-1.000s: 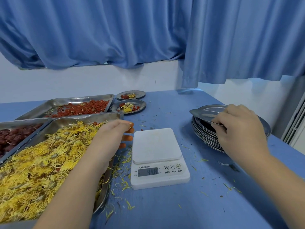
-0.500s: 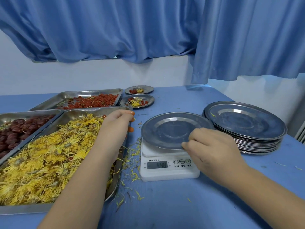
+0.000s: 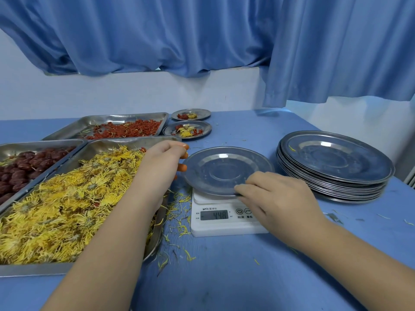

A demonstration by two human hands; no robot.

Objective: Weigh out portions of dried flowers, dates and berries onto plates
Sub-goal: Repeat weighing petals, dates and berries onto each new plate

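A blue table (image 3: 224, 277) is set against a white wall under blue curtains (image 3: 202, 34). The near rim of an empty steel plate (image 3: 224, 167) is pinched by the right hand (image 3: 280, 203), its fingers curled over the edge. The plate is seated on the white scale (image 3: 224, 221) directly beneath that grip, and the scale's display is lit. Just right of the grip a stack of plates (image 3: 336, 167) is piled. The left hand (image 3: 161, 167) is held with bent fingers at the plate's left edge, over the corner of the flower tray (image 3: 33, 269); whether anything is held cannot be told. Dried flowers (image 3: 67, 203) are heaped under that forearm. Dates (image 3: 20, 167) are seen left of it, berries (image 3: 125, 129) beyond it, and two filled small plates (image 3: 187, 130) beyond the gripped plate.
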